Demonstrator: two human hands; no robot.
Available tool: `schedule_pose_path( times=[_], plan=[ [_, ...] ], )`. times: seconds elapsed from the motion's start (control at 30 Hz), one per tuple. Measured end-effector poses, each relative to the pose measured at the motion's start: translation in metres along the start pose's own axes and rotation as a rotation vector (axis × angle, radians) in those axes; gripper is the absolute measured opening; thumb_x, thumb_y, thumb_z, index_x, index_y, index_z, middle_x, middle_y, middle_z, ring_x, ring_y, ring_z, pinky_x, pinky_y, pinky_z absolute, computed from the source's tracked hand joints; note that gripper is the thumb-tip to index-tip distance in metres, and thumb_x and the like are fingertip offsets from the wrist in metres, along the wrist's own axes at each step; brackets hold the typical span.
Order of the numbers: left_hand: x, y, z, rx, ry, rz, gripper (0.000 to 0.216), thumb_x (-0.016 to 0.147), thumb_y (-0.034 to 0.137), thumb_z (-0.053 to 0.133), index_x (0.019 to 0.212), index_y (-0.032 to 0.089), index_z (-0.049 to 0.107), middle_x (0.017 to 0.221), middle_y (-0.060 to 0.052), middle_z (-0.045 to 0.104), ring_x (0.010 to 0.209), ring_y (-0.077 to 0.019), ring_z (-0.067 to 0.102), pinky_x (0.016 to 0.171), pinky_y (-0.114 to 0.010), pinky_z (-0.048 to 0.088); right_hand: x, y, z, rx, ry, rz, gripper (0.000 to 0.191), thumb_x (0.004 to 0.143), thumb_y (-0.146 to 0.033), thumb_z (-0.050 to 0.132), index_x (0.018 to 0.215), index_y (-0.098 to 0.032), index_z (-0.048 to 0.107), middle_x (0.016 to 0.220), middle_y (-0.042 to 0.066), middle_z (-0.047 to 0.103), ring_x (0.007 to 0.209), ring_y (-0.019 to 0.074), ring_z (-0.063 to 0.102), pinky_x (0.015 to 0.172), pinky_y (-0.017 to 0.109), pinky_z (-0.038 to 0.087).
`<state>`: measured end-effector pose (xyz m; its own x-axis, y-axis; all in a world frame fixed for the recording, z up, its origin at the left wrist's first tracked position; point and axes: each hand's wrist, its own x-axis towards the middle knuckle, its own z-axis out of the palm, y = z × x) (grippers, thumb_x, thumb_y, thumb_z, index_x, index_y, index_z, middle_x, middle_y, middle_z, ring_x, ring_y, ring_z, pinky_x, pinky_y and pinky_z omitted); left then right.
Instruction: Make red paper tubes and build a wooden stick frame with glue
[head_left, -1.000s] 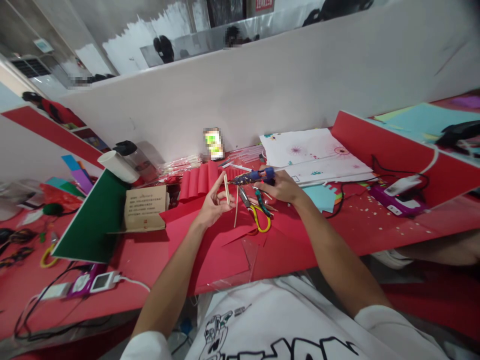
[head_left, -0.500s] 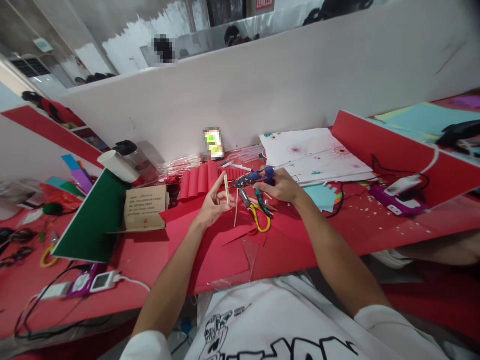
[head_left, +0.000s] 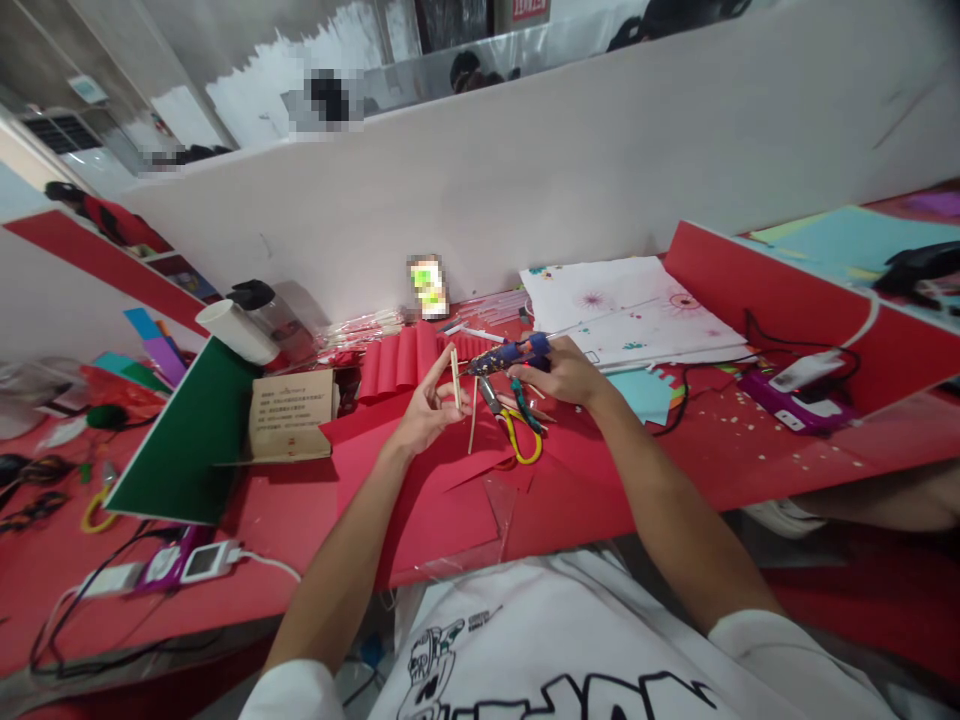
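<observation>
My left hand (head_left: 429, 415) holds pale wooden sticks (head_left: 455, 380) upright between its fingers, above red paper (head_left: 427, 500). In my right hand (head_left: 566, 373) is a blue glue gun (head_left: 517, 352), fingers wrapped round its handle. Its nozzle points left and comes close to the sticks; whether it touches them I cannot tell. Below the glue gun lie scissors with yellow handles (head_left: 525, 440) and green-handled pliers (head_left: 526, 402). Another thin stick (head_left: 472, 430) slants down just right of my left hand. Pleated red paper (head_left: 394, 362) lies behind my left hand.
A cardboard box (head_left: 292, 415) and a green board (head_left: 191, 440) stand to the left. White patterned sheets (head_left: 637, 305) lie at the back right, before a red divider (head_left: 810, 310). A phone (head_left: 427, 287) leans on the back wall. Purple power strips lie on both sides.
Almost nothing differs. The sticks in my left hand and the glue gun in my right hand stay in nearly the same place, with only a very slight shift.
</observation>
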<state>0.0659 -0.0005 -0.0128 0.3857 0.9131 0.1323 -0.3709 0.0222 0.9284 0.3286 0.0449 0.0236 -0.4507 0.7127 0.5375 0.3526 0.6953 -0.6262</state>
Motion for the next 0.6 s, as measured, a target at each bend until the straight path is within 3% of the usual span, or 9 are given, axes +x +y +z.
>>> schedule_pose_path(
  times=[0.6],
  plan=[
    [-0.0011,-0.0005,-0.0022,-0.031,0.029,-0.004,0.133,0.057,0.028,0.100,0.164,0.025,0.022,0.086,0.001,0.075,0.076,-0.0099,0.071,0.071,-0.016,0.053,-0.0029,-0.0035,-0.0008,0.090,-0.095,0.004,0.031,0.086,-0.048,0.068,0.076,-0.020,0.060,0.061,-0.003,0.047,0.059,0.0134,0.041,0.057,0.028,0.033]
  ],
)
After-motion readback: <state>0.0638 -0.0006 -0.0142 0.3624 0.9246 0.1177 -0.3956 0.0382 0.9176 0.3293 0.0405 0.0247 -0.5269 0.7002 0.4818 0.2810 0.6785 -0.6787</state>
